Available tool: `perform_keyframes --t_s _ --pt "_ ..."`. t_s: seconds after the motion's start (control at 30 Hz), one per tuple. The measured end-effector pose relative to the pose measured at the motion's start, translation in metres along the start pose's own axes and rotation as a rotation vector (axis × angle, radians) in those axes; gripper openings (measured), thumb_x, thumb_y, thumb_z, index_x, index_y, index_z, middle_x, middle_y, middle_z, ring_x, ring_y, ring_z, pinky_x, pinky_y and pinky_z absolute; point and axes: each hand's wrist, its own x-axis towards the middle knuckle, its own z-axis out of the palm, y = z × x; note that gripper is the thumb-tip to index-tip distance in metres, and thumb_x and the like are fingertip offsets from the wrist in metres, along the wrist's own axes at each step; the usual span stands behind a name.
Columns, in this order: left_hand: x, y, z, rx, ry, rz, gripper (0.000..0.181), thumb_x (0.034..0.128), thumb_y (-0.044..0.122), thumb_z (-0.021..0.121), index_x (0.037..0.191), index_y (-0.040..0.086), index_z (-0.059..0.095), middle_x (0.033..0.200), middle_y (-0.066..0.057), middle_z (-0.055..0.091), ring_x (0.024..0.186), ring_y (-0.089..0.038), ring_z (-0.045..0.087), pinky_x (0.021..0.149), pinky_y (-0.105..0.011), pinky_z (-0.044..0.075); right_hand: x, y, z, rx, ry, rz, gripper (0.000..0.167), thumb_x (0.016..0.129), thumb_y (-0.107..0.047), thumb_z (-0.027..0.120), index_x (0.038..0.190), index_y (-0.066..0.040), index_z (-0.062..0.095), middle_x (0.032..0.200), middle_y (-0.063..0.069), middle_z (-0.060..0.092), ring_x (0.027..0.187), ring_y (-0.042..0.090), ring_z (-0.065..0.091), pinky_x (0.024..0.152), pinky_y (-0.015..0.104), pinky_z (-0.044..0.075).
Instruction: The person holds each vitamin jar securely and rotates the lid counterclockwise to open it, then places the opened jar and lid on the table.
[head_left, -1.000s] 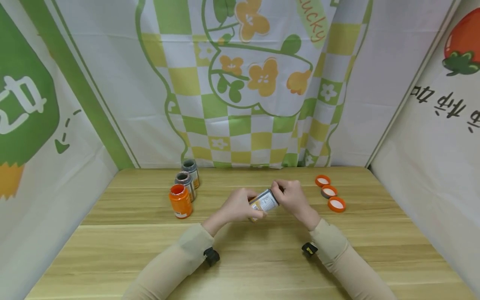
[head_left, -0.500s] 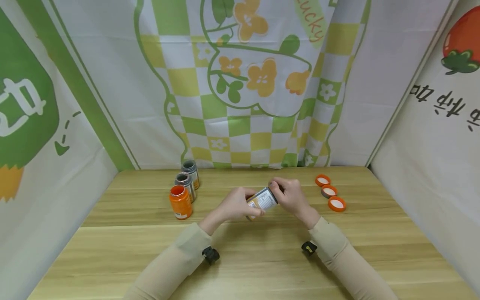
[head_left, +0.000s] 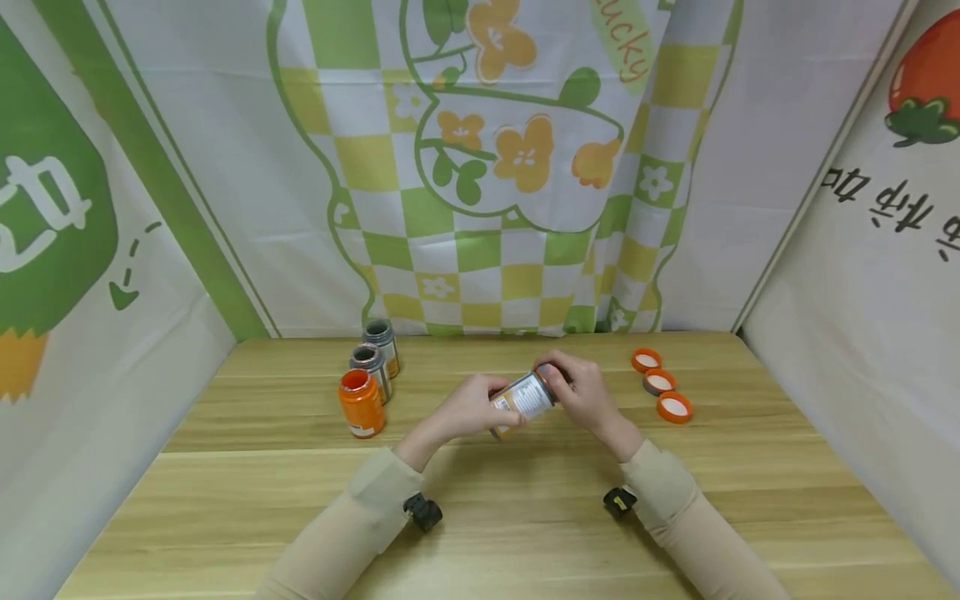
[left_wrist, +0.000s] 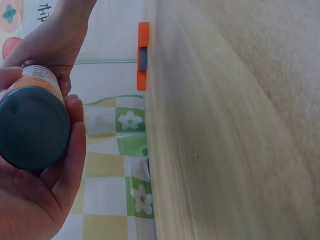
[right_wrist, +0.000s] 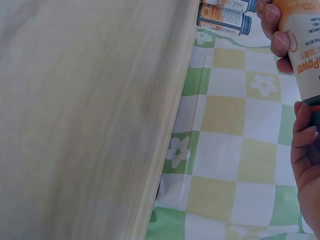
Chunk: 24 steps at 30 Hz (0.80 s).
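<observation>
A grey pill bottle point(head_left: 528, 397) with a white and orange label is held tilted above the table's middle. My left hand point(head_left: 468, 407) grips its lower part; the dark round base point(left_wrist: 35, 127) faces the left wrist camera. At the upper end, my right hand point(head_left: 581, 392) has its fingers curled around the dark cap point(right_wrist: 314, 120), mostly covering it. A thin red-orange strip shows where cap and bottle meet. The right wrist view has the label point(right_wrist: 307, 47) and the left fingers wrapped over it.
At left, an uncapped orange bottle point(head_left: 362, 407) and two uncapped grey bottles point(head_left: 381, 385) point(head_left: 386, 346) stand in a row. Three caps lie at right, orange point(head_left: 646, 361), grey and orange point(head_left: 659, 382), and orange point(head_left: 674, 408), their white insides up. A patterned curtain point(head_left: 480, 250) hangs behind the table.
My right hand has shifted slightly left and turned at the cap end, where orange now shows. The bottle has moved a little left in my left hand. The other bottles and caps stay put.
</observation>
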Motion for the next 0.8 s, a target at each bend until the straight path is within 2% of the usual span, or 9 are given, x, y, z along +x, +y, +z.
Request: perform_keyframes --t_s 0.13,0.37,0.47,0.57,0.63,0.7,0.8 --pt "0.0 -0.001 0.0 -0.027 0.0 -0.017 0.026 0.0727 0.028 0.073 0.09 0.01 0.067 0.077 -0.001 0.064 0.065 -0.012 0.057 0.057 -0.028 0.049 -0.001 -0.002 -0.001 0.026 -0.018 0.034 0.021 0.094 -0.011 0.046 0.097 -0.013 0.066 0.087 0.007 0.068 0.061 0.008 0.055 0.049 0.023 0.046" --pt "-0.001 -0.003 0.001 -0.055 0.003 -0.036 0.027 0.0731 0.029 0.071 0.091 0.009 0.067 0.079 -0.002 0.064 0.066 -0.012 0.056 0.057 -0.027 0.048 -0.004 -0.001 -0.002 0.074 -0.043 0.049 0.025 0.094 -0.006 0.046 0.105 -0.013 0.067 0.099 0.007 0.068 0.071 0.011 0.059 0.057 0.025 0.049" --pt "-0.002 -0.004 0.001 -0.073 0.005 -0.048 0.029 0.074 0.03 0.072 0.093 0.008 0.067 0.08 -0.003 0.064 0.066 -0.013 0.056 0.057 -0.028 0.048 -0.004 -0.006 -0.003 0.096 -0.061 0.054 0.027 0.094 -0.002 0.045 0.108 -0.01 0.066 0.103 0.009 0.067 0.075 0.014 0.059 0.06 0.027 0.05" --pt "-0.003 -0.005 0.001 -0.088 0.006 -0.057 0.031 0.0751 0.03 0.071 0.095 0.008 0.067 0.081 -0.003 0.064 0.067 -0.013 0.056 0.058 -0.028 0.048 -0.001 -0.021 -0.009 0.125 -0.096 0.075 0.028 0.092 0.003 0.042 0.109 -0.002 0.064 0.105 0.014 0.065 0.077 0.017 0.058 0.062 0.028 0.05" --pt "-0.003 -0.006 0.001 -0.093 0.008 -0.061 0.031 0.0753 0.03 0.072 0.096 0.008 0.067 0.082 -0.004 0.065 0.068 -0.013 0.057 0.058 -0.028 0.048 -0.001 -0.021 -0.009 0.135 -0.119 0.082 0.03 0.092 0.004 0.039 0.111 0.0 0.062 0.106 0.016 0.063 0.08 0.016 0.057 0.062 0.028 0.049" --pt "-0.003 -0.006 0.001 -0.097 0.01 -0.063 0.031 0.0753 0.031 0.072 0.096 0.008 0.067 0.082 -0.004 0.065 0.068 -0.013 0.057 0.058 -0.028 0.048 -0.002 -0.018 -0.009 0.149 -0.136 0.087 0.032 0.092 0.002 0.038 0.113 -0.002 0.061 0.109 0.016 0.062 0.083 0.015 0.056 0.064 0.028 0.049" --pt "-0.003 -0.007 0.001 -0.102 0.012 -0.058 0.031 0.0753 0.03 0.072 0.095 0.007 0.066 0.081 -0.004 0.064 0.067 -0.013 0.057 0.057 -0.028 0.048 -0.005 -0.004 -0.004 0.169 -0.144 0.088 0.034 0.092 -0.003 0.037 0.115 -0.009 0.062 0.113 0.01 0.061 0.089 0.015 0.056 0.067 0.029 0.05"
